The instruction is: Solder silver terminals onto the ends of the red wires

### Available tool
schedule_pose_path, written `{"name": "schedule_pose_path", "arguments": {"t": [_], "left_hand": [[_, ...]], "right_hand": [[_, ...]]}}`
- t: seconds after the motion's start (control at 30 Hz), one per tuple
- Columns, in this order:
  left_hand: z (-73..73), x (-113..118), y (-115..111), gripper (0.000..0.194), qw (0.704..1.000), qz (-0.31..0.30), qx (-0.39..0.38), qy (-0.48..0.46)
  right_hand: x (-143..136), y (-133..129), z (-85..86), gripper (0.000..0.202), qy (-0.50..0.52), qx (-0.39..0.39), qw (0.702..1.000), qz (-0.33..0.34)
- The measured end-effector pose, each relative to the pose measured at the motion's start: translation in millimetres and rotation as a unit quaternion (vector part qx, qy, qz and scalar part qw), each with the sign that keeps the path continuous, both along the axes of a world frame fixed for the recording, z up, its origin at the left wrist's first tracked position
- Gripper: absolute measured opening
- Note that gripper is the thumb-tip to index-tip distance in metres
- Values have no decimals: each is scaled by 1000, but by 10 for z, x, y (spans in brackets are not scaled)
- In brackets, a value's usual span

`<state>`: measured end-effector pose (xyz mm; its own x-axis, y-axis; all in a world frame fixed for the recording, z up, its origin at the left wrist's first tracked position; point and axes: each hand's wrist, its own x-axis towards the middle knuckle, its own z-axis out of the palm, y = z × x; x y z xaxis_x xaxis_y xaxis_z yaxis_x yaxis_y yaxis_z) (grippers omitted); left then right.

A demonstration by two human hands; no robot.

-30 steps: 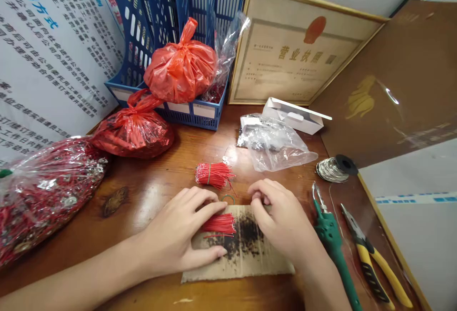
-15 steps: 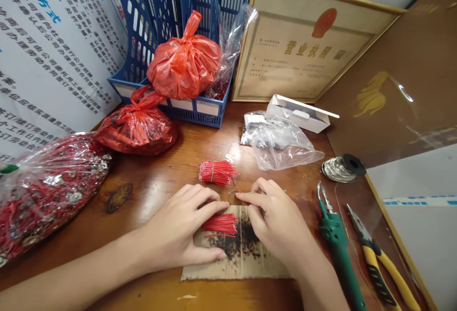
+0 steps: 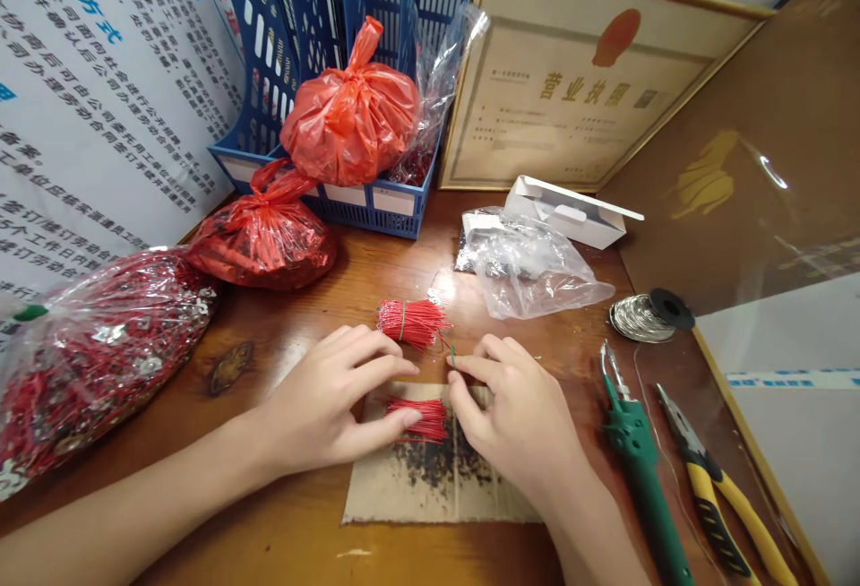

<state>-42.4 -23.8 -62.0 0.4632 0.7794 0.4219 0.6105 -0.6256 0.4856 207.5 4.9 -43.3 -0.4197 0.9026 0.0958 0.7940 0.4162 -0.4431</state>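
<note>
Short red wires (image 3: 428, 420) lie in a loose bundle on a scorched piece of cardboard (image 3: 382, 496). Over their left end is my left hand (image 3: 342, 393), fingers apart, its thumb at the wires. My right hand (image 3: 514, 398) pinches a small green band (image 3: 452, 356) between thumb and index finger, just above the cardboard's top edge. Behind the hands, a second bundle of red wires (image 3: 420, 324) lies on the wooden table (image 3: 302, 541) with a green band around it.
At the right are a green soldering iron (image 3: 635, 456), pliers (image 3: 712, 478) and a solder spool (image 3: 649, 315). Behind sit a clear bag (image 3: 537, 272), a white box (image 3: 571, 214) and red bags (image 3: 353, 124). A large bag of wires (image 3: 114, 344) is at left.
My left thumb has moved up from the cardboard to the wires, and its index finger has drawn back left. My right thumb and index finger have closed on the green band and raised it.
</note>
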Motion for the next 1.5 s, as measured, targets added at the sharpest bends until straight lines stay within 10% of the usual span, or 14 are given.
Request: {"name": "schedule_pose_path", "arguments": {"t": [0.27, 0.43, 0.57, 0.83, 1.03, 1.5], "left_hand": [[91, -80, 191, 40, 989, 123, 86, -9], [-47, -68, 381, 73, 995, 97, 16, 23], [-156, -86, 450, 63, 997, 70, -24, 11], [-179, -115, 441, 45, 999, 50, -15, -6], [-185, -116, 430, 46, 999, 50, -18, -3], [-98, -121, 430, 44, 994, 79, -52, -53]], "right_hand": [[-56, 48, -81, 22, 61, -4, 997, -38], [126, 173, -57, 20, 109, 19, 988, -108], [197, 223, -73, 34, 107, 83, 974, -179], [-95, 123, -120, 19, 144, 60, 987, -31], [-173, 191, -192, 16, 144, 31, 988, -37], [12, -105, 132, 15, 101, -52, 986, 123]]}}
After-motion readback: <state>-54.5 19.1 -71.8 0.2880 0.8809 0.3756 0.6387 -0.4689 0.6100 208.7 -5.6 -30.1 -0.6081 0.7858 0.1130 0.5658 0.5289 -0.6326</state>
